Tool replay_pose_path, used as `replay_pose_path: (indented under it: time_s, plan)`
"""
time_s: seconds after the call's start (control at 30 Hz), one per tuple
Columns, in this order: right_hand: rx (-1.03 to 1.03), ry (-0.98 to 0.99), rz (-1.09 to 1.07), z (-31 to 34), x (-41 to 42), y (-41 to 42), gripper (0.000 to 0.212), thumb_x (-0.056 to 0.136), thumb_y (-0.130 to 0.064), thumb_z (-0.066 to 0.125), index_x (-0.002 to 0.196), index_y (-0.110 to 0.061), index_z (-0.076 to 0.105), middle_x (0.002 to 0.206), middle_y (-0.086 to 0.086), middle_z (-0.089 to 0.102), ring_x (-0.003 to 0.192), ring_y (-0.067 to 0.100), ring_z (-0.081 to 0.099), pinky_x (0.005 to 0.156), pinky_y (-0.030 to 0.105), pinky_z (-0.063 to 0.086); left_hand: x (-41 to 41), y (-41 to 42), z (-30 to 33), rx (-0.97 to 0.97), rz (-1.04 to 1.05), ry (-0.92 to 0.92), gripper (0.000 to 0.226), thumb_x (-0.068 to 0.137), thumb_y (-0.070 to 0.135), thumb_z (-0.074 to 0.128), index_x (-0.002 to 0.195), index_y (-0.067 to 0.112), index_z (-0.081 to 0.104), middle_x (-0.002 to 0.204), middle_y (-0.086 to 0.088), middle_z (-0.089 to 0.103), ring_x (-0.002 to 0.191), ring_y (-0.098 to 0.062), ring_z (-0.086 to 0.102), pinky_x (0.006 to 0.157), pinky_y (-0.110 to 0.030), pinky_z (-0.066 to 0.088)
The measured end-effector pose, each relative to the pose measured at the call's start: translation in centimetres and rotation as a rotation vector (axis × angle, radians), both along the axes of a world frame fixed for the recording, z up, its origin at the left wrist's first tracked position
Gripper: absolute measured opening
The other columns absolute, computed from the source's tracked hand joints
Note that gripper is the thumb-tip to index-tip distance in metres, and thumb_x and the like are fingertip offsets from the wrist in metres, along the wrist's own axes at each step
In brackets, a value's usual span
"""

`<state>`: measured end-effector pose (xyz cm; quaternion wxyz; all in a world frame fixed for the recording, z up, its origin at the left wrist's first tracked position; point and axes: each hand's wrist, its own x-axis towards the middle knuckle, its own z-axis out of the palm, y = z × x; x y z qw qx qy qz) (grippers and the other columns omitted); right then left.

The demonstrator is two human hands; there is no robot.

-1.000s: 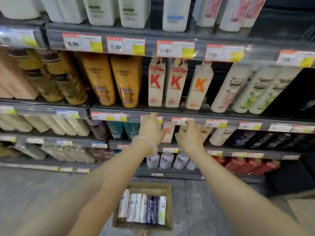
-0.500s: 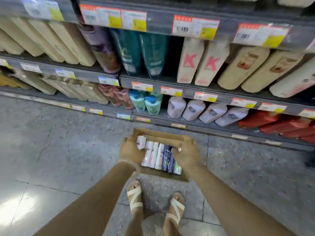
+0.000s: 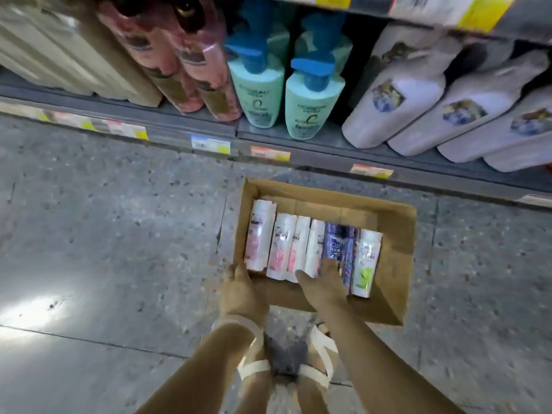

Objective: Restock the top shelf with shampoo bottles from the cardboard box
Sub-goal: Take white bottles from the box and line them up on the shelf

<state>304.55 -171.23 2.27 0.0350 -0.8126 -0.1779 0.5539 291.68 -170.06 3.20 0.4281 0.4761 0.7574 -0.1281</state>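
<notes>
An open cardboard box (image 3: 391,264) sits on the floor in front of the bottom shelf. Several shampoo bottles lie side by side in it: white-and-pink ones (image 3: 259,234), a dark blue one (image 3: 339,240) and a white-and-green one (image 3: 366,261). My left hand (image 3: 242,291) rests at the box's near left corner, fingers against the leftmost bottle's lower end. My right hand (image 3: 324,286) lies inside the box, fingers spread over the lower ends of a white bottle and the dark blue one. The top shelf is out of view.
The bottom shelf (image 3: 328,156) holds pink bottles (image 3: 194,70), teal pump bottles (image 3: 310,106) and white bottles (image 3: 394,112), just beyond the box. Grey speckled floor (image 3: 104,234) surrounds the box. My sandalled feet (image 3: 286,363) stand right behind it.
My hands came down from the middle shelves to the box. The view dropped to the floor and moved closer. My right hand went from the box's rim onto the bottles.
</notes>
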Motion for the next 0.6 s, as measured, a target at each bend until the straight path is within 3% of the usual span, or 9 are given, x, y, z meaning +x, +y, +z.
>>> replay_pose_path:
  time_s: [0.17,0.27,0.43,0.5,0.6]
  plan:
    - [0.039,0.022,0.018,-10.3,-1.4,1.8,0.065,0.089,-0.034,0.058,0.143,-0.016,0.027,0.147,0.006,0.039,0.13,0.026,0.043,0.101,0.03,0.038,1.5,2.0,-9.8,0.042,0.051,0.001,0.06,0.088,0.025,0.056,0.137,0.003,0.029,0.14,-0.017,0.037,0.129,-0.033,0.038,0.106,-0.041,0.032]
    - [0.06,0.022,-0.011,-14.6,-1.9,2.5,0.059,0.09,-0.026,0.058,0.141,-0.015,0.031,0.142,0.005,0.046,0.126,0.025,0.048,0.089,0.024,0.04,2.0,3.5,-13.7,0.103,0.078,-0.006,0.061,0.091,0.024,0.051,0.14,0.002,0.024,0.141,-0.018,0.037,0.129,-0.033,0.038,0.106,-0.038,0.031]
    - [-0.003,-0.113,0.001,-18.2,-3.3,4.1,0.038,0.082,-0.025,0.067,0.113,-0.007,0.053,0.118,0.01,0.058,0.102,0.03,0.06,0.066,0.024,0.044,3.1,3.9,-16.2,0.024,-0.104,0.12,0.058,0.093,0.025,0.048,0.137,-0.004,0.025,0.141,-0.02,0.033,0.129,-0.034,0.033,0.108,-0.038,0.024]
    - [-0.032,-0.147,0.025,-18.8,-3.1,4.9,0.035,0.077,-0.02,0.072,0.105,-0.005,0.057,0.111,0.011,0.061,0.096,0.031,0.062,0.068,0.029,0.05,3.3,4.0,-16.8,-0.09,-0.081,0.131,0.052,0.094,0.028,0.046,0.133,-0.004,0.033,0.137,-0.021,0.038,0.126,-0.035,0.037,0.106,-0.04,0.03]
    - [-0.046,-0.21,0.127,-19.3,-2.6,5.4,0.018,0.082,-0.01,0.066,0.098,-0.007,0.058,0.106,0.01,0.064,0.095,0.031,0.063,0.069,0.033,0.05,3.2,4.0,-17.4,-0.132,-0.131,0.158,0.053,0.088,0.03,0.054,0.127,-0.002,0.038,0.127,-0.02,0.046,0.121,-0.034,0.041,0.103,-0.039,0.033]
